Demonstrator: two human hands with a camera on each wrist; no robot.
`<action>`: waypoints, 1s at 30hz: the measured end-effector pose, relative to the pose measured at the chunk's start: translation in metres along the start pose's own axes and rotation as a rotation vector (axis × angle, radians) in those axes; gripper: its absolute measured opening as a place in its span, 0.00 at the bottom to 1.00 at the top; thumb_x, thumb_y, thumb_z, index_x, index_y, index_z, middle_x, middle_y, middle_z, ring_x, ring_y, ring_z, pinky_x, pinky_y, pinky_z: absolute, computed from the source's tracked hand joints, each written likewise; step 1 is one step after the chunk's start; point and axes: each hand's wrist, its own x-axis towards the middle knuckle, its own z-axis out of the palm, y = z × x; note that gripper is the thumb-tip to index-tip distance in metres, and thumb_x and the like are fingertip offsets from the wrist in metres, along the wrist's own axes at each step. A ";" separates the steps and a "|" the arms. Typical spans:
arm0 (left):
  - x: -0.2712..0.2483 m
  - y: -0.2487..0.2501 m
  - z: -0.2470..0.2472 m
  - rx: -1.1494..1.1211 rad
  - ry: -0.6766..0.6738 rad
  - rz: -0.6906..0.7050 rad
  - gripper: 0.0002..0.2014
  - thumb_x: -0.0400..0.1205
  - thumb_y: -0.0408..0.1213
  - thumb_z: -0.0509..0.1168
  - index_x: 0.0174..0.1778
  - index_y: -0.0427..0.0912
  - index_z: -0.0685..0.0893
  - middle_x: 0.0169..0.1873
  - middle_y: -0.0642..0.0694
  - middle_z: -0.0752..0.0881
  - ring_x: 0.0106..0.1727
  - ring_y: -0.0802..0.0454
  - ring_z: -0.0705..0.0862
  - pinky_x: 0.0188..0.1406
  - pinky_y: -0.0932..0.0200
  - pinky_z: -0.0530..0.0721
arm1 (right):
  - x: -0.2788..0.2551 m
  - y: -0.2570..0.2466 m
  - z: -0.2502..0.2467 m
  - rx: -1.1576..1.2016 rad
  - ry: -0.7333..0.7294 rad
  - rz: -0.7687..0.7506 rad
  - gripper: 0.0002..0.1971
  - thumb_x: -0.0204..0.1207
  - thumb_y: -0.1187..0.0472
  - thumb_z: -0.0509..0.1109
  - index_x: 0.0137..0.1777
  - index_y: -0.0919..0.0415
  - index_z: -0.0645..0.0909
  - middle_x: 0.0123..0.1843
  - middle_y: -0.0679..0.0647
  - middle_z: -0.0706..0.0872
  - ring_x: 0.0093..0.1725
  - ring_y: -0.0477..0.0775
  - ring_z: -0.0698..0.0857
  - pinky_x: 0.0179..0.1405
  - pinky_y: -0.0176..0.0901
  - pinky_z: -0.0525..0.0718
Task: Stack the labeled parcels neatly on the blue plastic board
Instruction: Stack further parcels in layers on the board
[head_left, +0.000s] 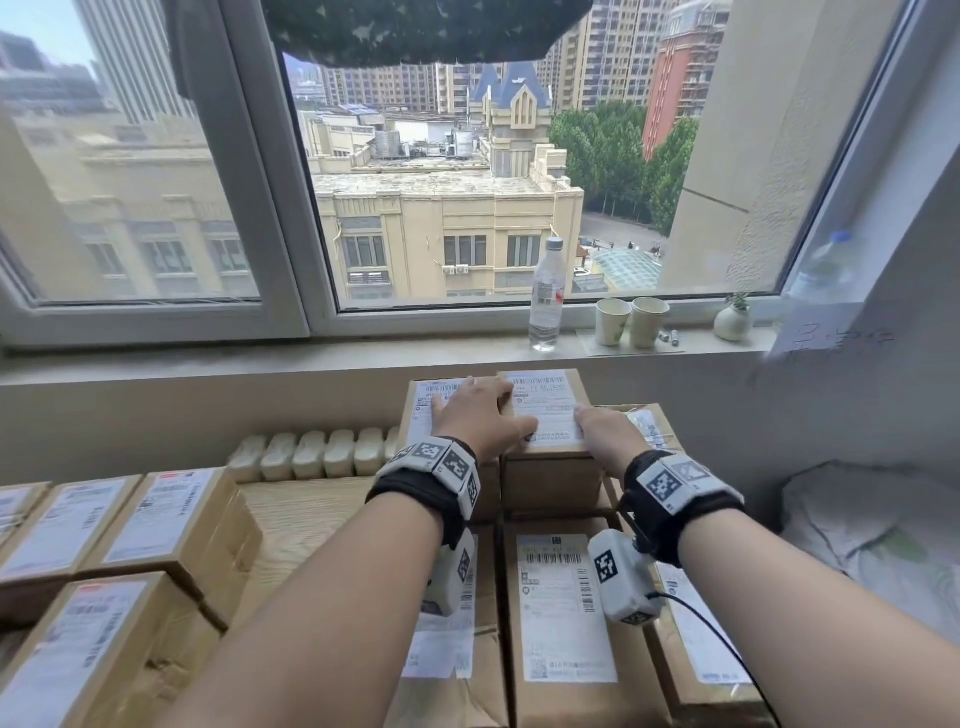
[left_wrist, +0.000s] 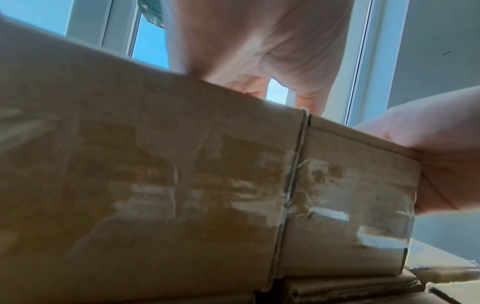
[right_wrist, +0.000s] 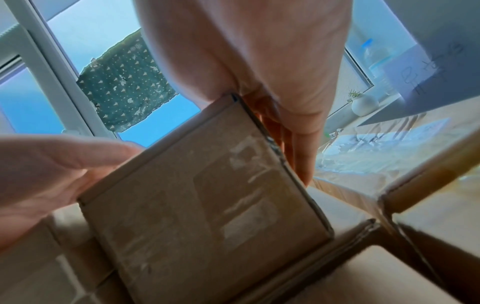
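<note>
Two brown labeled parcels sit side by side on top of the far end of a parcel stack: the left top parcel (head_left: 420, 415) (left_wrist: 155, 174) and the right top parcel (head_left: 545, 410) (right_wrist: 194, 195). My left hand (head_left: 478, 415) (left_wrist: 259, 51) lies flat on both, palm down across their seam. My right hand (head_left: 608, 431) (right_wrist: 259, 51) is at the right parcel's right edge, thumb on its label, with straight fingers (right_wrist: 303, 154) running down its side. No blue board shows in any view.
More labeled parcels (head_left: 561, 603) make up the lower layer under my forearms, and others (head_left: 156, 519) stand at the left on a wooden surface (head_left: 301, 519). A water bottle (head_left: 546, 293), paper cups (head_left: 613, 322) and a small vase (head_left: 732, 322) are on the windowsill. White bedding (head_left: 883, 545) lies at the right.
</note>
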 end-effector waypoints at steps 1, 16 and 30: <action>0.000 0.000 0.001 -0.006 0.008 -0.004 0.33 0.78 0.57 0.67 0.80 0.53 0.71 0.79 0.50 0.71 0.83 0.50 0.61 0.82 0.33 0.52 | 0.000 -0.001 0.000 -0.028 0.007 -0.007 0.24 0.90 0.52 0.49 0.75 0.69 0.73 0.76 0.65 0.76 0.74 0.63 0.74 0.70 0.47 0.68; -0.005 0.015 0.001 0.021 0.030 -0.026 0.27 0.82 0.50 0.62 0.78 0.49 0.72 0.76 0.47 0.74 0.79 0.48 0.68 0.78 0.35 0.63 | -0.031 -0.022 -0.005 -0.620 0.114 -0.374 0.25 0.83 0.55 0.61 0.79 0.56 0.69 0.78 0.57 0.71 0.76 0.58 0.69 0.73 0.54 0.72; -0.075 -0.005 -0.017 0.148 0.104 -0.073 0.26 0.85 0.38 0.57 0.81 0.54 0.68 0.82 0.52 0.65 0.84 0.52 0.60 0.82 0.39 0.58 | -0.095 -0.025 0.005 -0.719 0.088 -0.554 0.24 0.81 0.51 0.60 0.76 0.54 0.72 0.73 0.56 0.76 0.73 0.58 0.73 0.69 0.55 0.75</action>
